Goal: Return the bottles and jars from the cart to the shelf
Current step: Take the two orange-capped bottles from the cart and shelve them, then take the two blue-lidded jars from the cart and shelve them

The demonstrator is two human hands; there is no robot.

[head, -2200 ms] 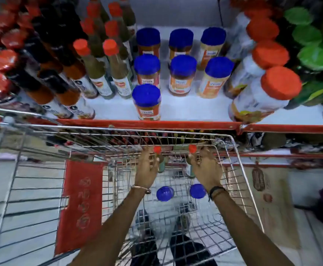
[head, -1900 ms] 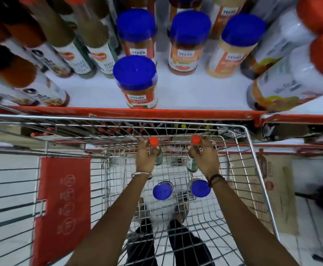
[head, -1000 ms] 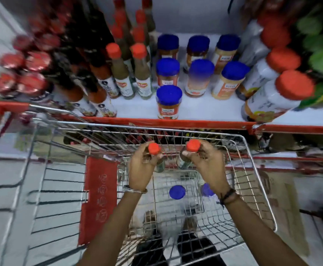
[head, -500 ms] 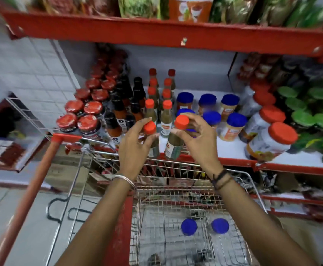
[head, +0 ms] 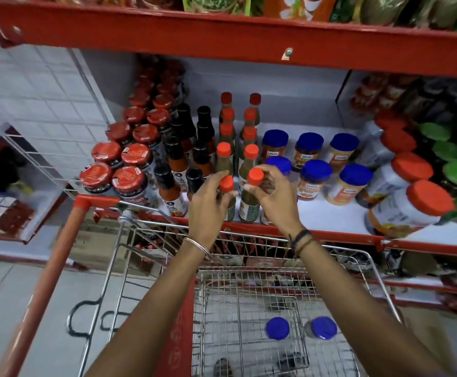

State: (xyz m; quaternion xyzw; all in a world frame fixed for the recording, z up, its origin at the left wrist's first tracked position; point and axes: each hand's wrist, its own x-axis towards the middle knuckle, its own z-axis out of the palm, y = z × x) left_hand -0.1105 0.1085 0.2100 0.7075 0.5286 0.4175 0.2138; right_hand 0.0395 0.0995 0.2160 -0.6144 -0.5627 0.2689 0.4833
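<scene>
Likely a grocery shop: stocked red shelf (head: 249, 39), wire cart (head: 290, 268).

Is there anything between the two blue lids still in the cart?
No. In the head view, only bare wire mesh of the cart shows between the left blue lid and the right blue lid; they sit side by side, apart.

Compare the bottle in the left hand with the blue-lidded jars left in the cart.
The left-hand bottle is tall, narrow and orange-capped; the cart jars have wide blue lids. The bottle is gripped at the shelf front by the left hand; the jars stand free on the cart floor. Both are upright.
</scene>
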